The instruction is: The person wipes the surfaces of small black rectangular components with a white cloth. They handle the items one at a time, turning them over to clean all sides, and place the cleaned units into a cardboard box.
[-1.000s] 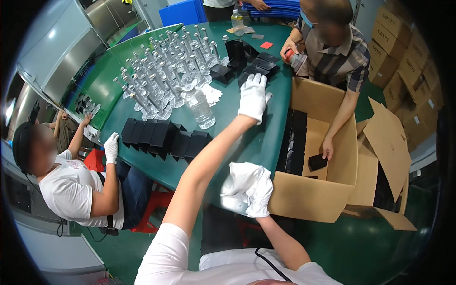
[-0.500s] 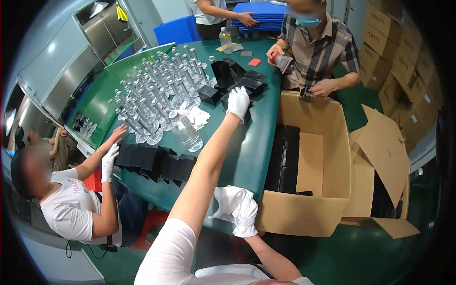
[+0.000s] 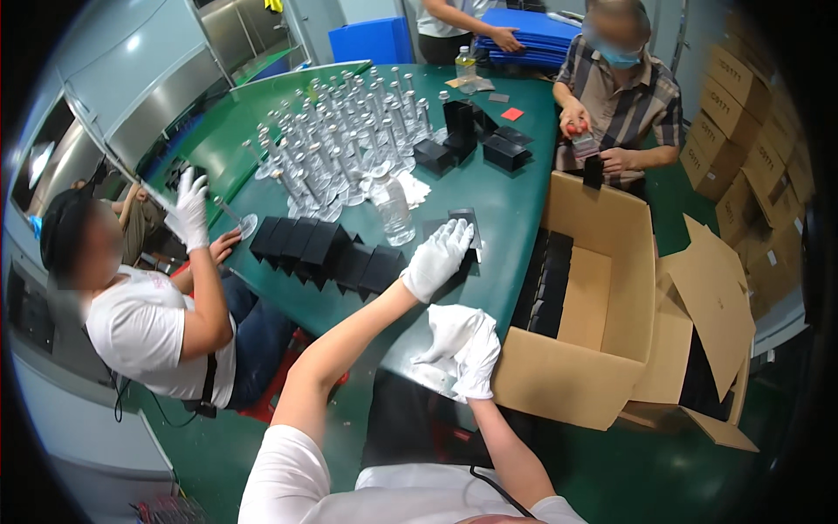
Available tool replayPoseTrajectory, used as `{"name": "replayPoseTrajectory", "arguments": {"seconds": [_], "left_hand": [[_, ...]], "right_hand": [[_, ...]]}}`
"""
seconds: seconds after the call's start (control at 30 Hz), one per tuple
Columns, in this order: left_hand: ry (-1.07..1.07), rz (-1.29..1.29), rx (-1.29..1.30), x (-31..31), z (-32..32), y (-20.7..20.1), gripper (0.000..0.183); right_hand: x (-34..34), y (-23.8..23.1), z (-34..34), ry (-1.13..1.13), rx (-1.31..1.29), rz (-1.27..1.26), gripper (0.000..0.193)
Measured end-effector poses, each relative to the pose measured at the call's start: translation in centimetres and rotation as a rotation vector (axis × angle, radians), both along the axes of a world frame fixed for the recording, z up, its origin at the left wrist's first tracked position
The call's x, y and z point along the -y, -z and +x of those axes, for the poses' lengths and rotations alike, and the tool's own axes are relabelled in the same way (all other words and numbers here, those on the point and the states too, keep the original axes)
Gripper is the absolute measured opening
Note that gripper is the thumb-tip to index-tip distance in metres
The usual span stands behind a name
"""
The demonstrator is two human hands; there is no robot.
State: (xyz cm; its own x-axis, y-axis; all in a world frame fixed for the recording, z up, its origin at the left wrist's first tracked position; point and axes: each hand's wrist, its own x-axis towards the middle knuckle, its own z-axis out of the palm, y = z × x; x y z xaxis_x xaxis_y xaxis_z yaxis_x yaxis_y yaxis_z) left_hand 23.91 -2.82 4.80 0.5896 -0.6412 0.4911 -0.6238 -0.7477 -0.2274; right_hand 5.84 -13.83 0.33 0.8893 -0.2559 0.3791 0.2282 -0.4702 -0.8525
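Observation:
My left hand (image 3: 439,260), in a white glove, is closed over a black box-like piece (image 3: 468,229) above the green table (image 3: 502,205). Part of that piece is hidden beneath the fingers. Close to the table's front edge, my right hand (image 3: 477,374), also gloved, grips a white cloth (image 3: 456,330). To the left of my left hand stands a row of black open boxes (image 3: 305,249). Farther back lies a loose group of similar black boxes (image 3: 458,140). A clear plastic bottle (image 3: 393,210) is upright between the row and that group.
Many clear discs with upright rods (image 3: 340,140) crowd the far left of the table. An open carton (image 3: 576,375) holding black pieces adjoins its right edge. Co-workers sit at left and stand across the table. Stacked cartons (image 3: 729,113) line the right wall.
My left hand has come back toward me from the far black boxes, bringing a black piece. The co-worker at left has raised a gloved hand. The view has shifted somewhat.

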Motion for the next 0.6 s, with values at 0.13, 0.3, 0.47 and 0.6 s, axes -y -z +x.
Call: {"name": "replayPoseTrajectory", "arguments": {"seconds": [0.13, 0.3, 0.47, 0.6], "left_hand": [[0.093, -0.102, -0.110, -1.8, -5.3, -0.7, 0.049], [-0.002, -0.185, -0.196, -5.3, -7.5, -0.1, 0.051], [0.046, -0.570, -0.235, -5.1, -9.2, -2.4, 0.047], [0.111, -0.549, -0.129, -3.4, -9.6, -5.6, 0.056]], "right_hand": [[0.6, 1.0, 0.4, 0.021, -0.034, 0.066, 0.039], [0.0, 1.3, 0.9, 0.095, 0.042, -0.065, 0.029], [0.6, 1.9, 1.1, 0.156, 0.050, -0.096, 0.023], [0.3, 1.6, 1.3, 0.110, 0.042, -0.022, 0.024]]}}
